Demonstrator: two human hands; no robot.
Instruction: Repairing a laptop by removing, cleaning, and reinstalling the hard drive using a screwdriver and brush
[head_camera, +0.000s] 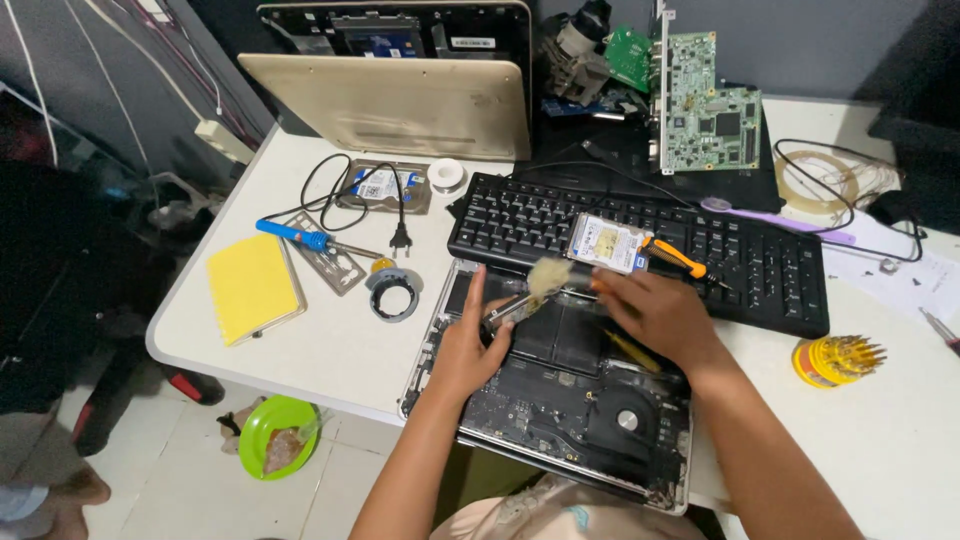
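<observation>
An opened laptop base (560, 410) lies at the table's front edge, its board, fan and black battery exposed. My left hand (468, 345) holds a small flat component, probably a memory stick (508, 310), above the laptop's upper left part. In my right hand (655, 310) is a brush whose pale bristles (548, 275) touch that component. A hard drive (607, 243) and an orange-handled screwdriver (675, 258) rest on the black keyboard (760, 270) just beyond my hands.
A blue soldering iron (292, 236), yellow pad (252, 285), tape roll (394, 296), second drive (383, 186) and plug cable lie on the left. A cream laptop lid (390, 105) and green circuit boards (705, 105) stand behind. A yellow bit holder (835, 360) sits right. A green bowl (275, 435) is on the floor.
</observation>
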